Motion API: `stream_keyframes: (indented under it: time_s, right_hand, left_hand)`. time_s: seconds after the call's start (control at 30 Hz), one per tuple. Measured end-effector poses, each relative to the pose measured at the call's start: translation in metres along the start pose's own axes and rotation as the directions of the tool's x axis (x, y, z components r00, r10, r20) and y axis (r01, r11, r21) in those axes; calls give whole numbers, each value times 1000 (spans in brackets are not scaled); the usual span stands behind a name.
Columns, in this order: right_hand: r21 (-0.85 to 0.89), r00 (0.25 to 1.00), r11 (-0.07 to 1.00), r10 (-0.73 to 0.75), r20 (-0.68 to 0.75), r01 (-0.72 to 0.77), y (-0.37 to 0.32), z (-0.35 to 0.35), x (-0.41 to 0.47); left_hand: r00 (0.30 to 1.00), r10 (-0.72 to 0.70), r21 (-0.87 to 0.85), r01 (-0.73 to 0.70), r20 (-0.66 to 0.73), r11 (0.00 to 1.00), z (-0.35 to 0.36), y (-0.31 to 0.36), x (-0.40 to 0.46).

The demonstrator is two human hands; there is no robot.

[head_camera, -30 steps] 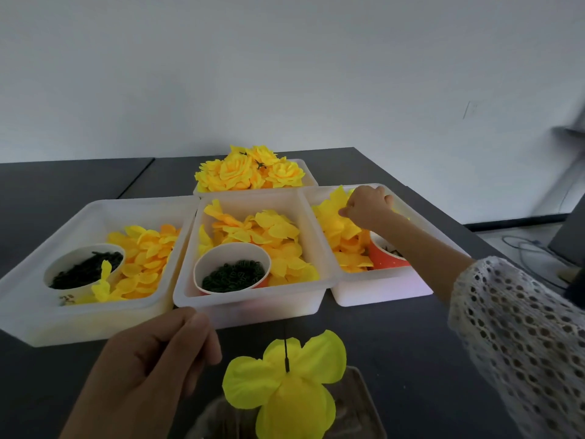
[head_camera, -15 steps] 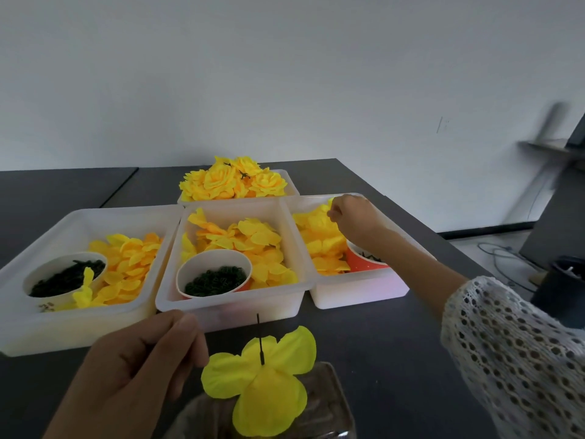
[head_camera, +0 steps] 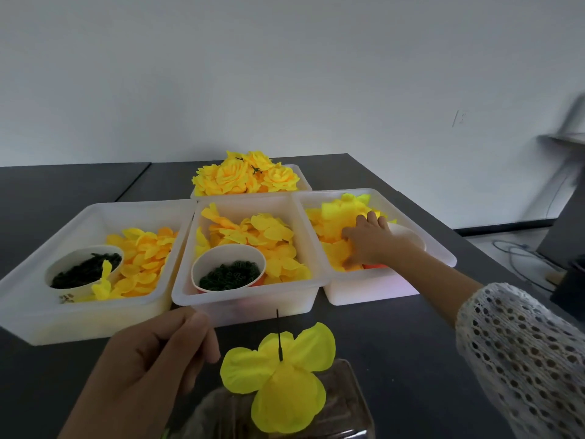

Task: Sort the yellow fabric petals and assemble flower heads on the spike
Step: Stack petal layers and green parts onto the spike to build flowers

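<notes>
On the dark desk three white tubs stand side by side along the middle, with a fourth tub behind them near the far edge, heaped with finished yellow flower heads. The right hand reaches into the right tub and lies on its yellow fabric petals, fingers bent down into the pile — whether it has one pinched is hard to tell, since the fingertips sink into the fabric. A white cup sits just behind that hand in the same tub. The middle tub holds more loose yellow petals and a cup of dark green pieces at its near side; the left tub holds orange-yellow petals and a second cup of green pieces toward its left wall. At the near edge of the desk a thin black spike stands upright with one three-lobed yellow petal layer threaded on it, above a clear glass base whose contents are blurred. The left hand hangs just left of the spike, fingers loosely curled with thumb and forefinger close together — holding nothing that shows, and not touching the petal layer. A white lace sleeve covers the right forearm.
</notes>
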State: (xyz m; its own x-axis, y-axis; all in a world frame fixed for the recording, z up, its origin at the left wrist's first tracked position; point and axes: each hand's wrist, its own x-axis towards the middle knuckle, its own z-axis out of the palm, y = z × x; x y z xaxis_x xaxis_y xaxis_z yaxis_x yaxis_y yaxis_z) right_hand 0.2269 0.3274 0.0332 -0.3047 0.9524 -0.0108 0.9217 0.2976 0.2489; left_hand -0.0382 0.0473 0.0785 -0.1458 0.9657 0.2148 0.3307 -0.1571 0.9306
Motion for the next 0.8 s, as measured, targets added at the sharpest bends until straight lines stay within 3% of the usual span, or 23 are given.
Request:
stream_keyframes:
  time_s: [0.13, 0.37, 0.47, 0.57, 0.63, 0.67, 0.73, 0.8]
  right_hand:
    - [-24, 993, 1000, 16, -116, -19, -5, 4, 7]
    - [284, 977, 956, 127, -172, -75, -4, -15, 14]
    - [433, 975, 901, 80, -206, 17, 3, -47, -1]
    - [565, 930, 813, 83, -358, 144, -2, -85, -31]
    - [568, 830, 758, 62, -554, 322, -17, -109, -68]
    - [511, 740, 729, 9, -672, 455, -28, -120, -89]
    - [280, 506, 666, -171, -846, 692, -48, -134, -132]
    - [-19, 274, 638, -357, -893, 770, -65, -137, -167]
  left_hand:
    - [1000, -21, -24, 21, 12, 999, 1, -4, 3]
    - [1000, -18, -49, 18, -7, 999, 3, -7, 4]
    - [1000, -19, -67, 18, -13, 998, 2, -4, 4]
    - [1000, -16, -87, 15, -12, 996, 2, 1, 3]
    - [1000, -21, -131, 21, 6, 991, 5, 7, 2]
    - [999, -40, -188, 45, 31, 981, 6, 11, 1]
    - [984, -101, -328, 146, 148, 933, 11, 19, 3]
    - [960, -124, -392, 218, 251, 894, 17, 28, 4]
